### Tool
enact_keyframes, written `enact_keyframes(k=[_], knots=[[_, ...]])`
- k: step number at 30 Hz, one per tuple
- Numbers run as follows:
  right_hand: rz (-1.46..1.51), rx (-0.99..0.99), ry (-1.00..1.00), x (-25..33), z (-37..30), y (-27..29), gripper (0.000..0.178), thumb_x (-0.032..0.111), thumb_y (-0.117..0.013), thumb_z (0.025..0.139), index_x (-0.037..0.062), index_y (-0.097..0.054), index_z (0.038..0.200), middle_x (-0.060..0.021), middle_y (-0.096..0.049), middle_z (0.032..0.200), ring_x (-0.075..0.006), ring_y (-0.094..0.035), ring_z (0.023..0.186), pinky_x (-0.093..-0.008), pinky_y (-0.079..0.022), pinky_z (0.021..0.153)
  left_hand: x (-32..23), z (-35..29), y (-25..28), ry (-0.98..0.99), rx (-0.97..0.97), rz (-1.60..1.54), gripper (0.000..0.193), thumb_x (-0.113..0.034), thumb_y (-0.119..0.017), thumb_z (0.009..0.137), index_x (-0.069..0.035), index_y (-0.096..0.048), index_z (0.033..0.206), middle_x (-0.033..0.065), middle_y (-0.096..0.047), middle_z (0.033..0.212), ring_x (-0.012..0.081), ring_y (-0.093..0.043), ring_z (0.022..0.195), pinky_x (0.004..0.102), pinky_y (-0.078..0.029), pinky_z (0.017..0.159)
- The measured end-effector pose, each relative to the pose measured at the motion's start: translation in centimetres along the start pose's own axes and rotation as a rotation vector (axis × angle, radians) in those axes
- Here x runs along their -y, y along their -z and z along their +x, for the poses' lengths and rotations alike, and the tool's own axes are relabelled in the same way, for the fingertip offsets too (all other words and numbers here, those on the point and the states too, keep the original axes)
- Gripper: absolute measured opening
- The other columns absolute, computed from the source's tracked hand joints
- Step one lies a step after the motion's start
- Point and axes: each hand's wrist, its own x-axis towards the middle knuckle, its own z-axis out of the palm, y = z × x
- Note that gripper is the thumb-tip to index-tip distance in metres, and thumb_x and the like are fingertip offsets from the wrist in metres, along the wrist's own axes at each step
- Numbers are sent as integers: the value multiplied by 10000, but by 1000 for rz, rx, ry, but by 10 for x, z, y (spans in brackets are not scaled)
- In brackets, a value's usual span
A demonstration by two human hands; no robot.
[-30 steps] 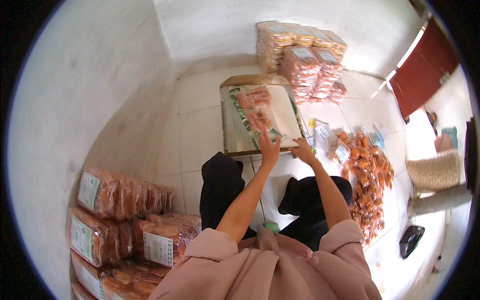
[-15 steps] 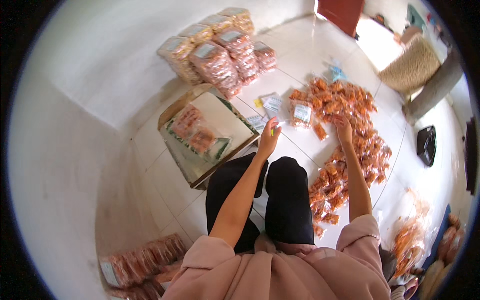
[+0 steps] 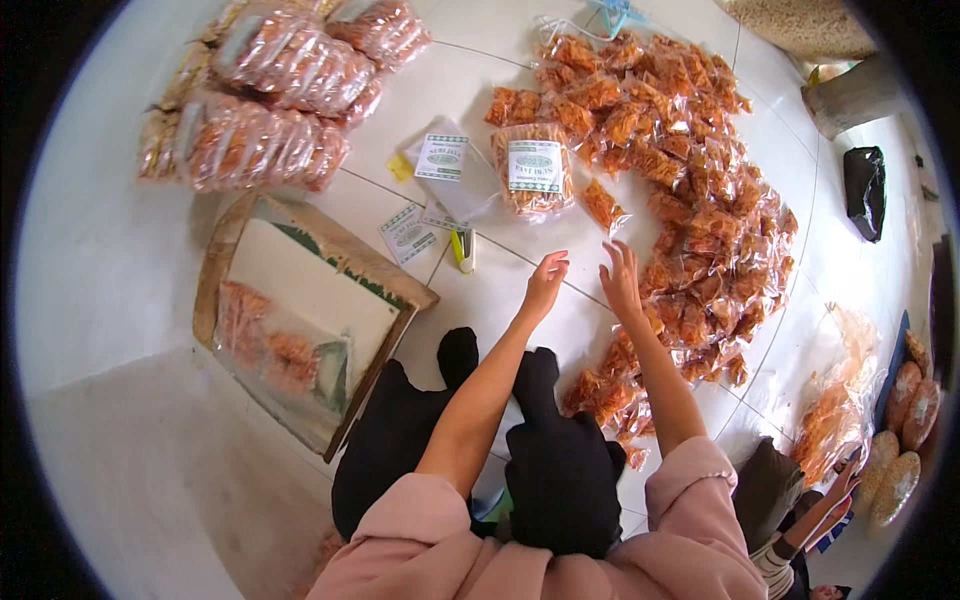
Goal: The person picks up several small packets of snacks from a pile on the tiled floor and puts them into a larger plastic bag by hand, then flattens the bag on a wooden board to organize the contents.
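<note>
Both of my hands hover above the white tiled floor, fingers apart, with nothing held. My left hand (image 3: pixel 545 283) is to the right of a yellow-green stapler (image 3: pixel 464 250), apart from it. My right hand (image 3: pixel 622 280) is beside the left edge of a big pile of small clear packets of orange snacks (image 3: pixel 700 200). Just beyond its fingertips lies a single small packet (image 3: pixel 604 207). Farther off stands a larger filled clear bag (image 3: pixel 535 185) with a green-and-white label. Left of that bag are a clear plastic bag with a label (image 3: pixel 443 160) and loose printed labels (image 3: pixel 406 233).
A wood-framed box (image 3: pixel 330 250) with a flat packet on its pane sits at the left. Behind it are stacked bundles of bagged snacks (image 3: pixel 265 140). At the right are a black plastic bag (image 3: pixel 865 195), a grey post (image 3: pixel 855 98) and another person's arm (image 3: pixel 825 510).
The view has shifted nearer to the floor items. My left hand has come away from the stapler, which now shows fully. My right hand has left the packet pile and is closer to my left.
</note>
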Motion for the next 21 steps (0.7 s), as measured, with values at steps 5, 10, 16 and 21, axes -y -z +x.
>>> enact_keyframes(k=[5,10,16,21], knots=[[-171,-28,87,-7,57,-18,554,13,-600,725,44,-391,1237,-133,-363,1288,-334,-346,1180,-413,-319,980,14,17,-7,59,-52,-109,336,-234,-475,904,-59,-463,1190,118,-563,1081,205,-552,973,308,-424,859],[-295,-30,-95,0,59,-32,597,64,-617,727,55,-346,1259,-137,-392,1227,-309,-388,1117,-417,-375,919,19,27,4,191,-40,-184,375,-297,-455,905,-103,-441,1225,61,-532,1132,148,-512,1008,310,-377,842],[100,-86,-325,17,18,-40,437,53,-602,764,3,-416,1156,-152,-520,1006,-270,-532,905,-354,-468,736,13,44,-5,169,-6,-238,525,-358,-494,887,-110,-323,1317,75,-513,1146,138,-501,1014,312,-368,868],[447,-8,-182,41,-8,-35,398,22,-597,768,4,-459,1141,-117,-571,910,-196,-561,775,-291,-477,637,-1,48,-21,153,41,-271,584,-304,-547,869,-137,-258,1347,66,-496,1051,100,-518,870,264,-434,742]])
